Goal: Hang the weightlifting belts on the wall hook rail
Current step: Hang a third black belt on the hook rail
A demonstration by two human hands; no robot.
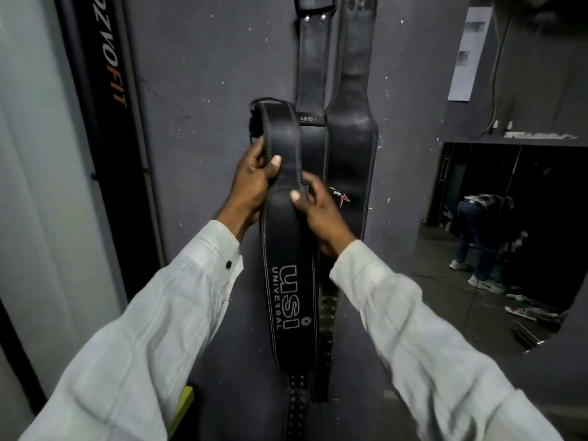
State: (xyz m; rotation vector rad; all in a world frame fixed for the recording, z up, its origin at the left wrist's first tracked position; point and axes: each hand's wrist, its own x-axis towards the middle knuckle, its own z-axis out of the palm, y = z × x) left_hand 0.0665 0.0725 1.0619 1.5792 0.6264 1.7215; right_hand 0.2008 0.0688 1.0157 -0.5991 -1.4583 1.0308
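Two hands clamp one black stitched belt [288, 246] printed USI UNIVERSAL, left hand [253, 183] near its folded top, right hand [318, 214] just lower; behind it hang two black belts [351, 144]

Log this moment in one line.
left hand: grips USI belt | right hand: pinches its edge | hung belts: against wall

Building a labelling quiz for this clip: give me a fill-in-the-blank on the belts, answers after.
1. The left hand and the right hand both grip a black leather belt lettered USI ____.
2. Behind it, ____ other black belts hang against the dark grey wall.
3. The person's long sleeves are ____.
Missing words: UNIVERSAL; two; white.
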